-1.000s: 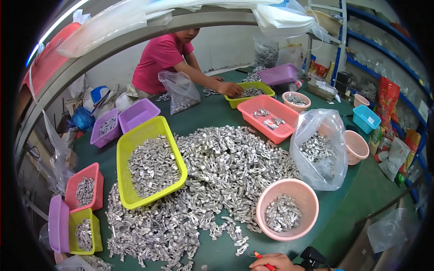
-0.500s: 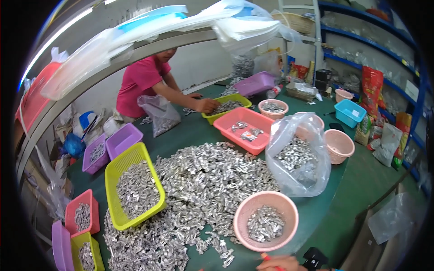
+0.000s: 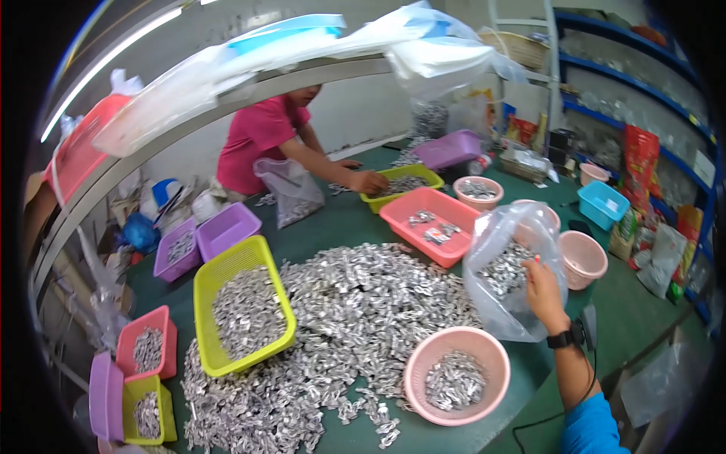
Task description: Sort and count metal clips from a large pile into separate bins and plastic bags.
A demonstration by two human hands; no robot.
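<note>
Head view. Green worktop (image 3: 344,223) carries a broad heap of small silvery metal pieces (image 3: 355,303). The clear plastic bag (image 3: 508,268) stands at the heap's right edge, between the pink round basin (image 3: 456,374) in front and the pink rectangular basket (image 3: 431,216) behind; it is part-filled with the same metal pieces.

Right hand (image 3: 546,293): forearm comes up from the lower right, wrist with a dark watch, palm laid against the bag's right side, fingers (image 3: 535,265) curled onto the film and gripping it. Left hand: not in view, so its state cannot be told.

Handling, as judgement: the bag film is thin, limp and slippery, while the load inside is dense and sharp-edged, so it should sag and could tear if lifted by one pinch of film. Better to gather the film near the mouth, or to support it from beneath.

Nearby: a yellow basket (image 3: 243,306) of pieces left of the heap; small pink, purple and yellow trays at far left; a pale pink bowl (image 3: 582,259) just right of the bag. A co-worker in a pink shirt (image 3: 261,136) reaches into a far yellow tray (image 3: 401,185).
</note>
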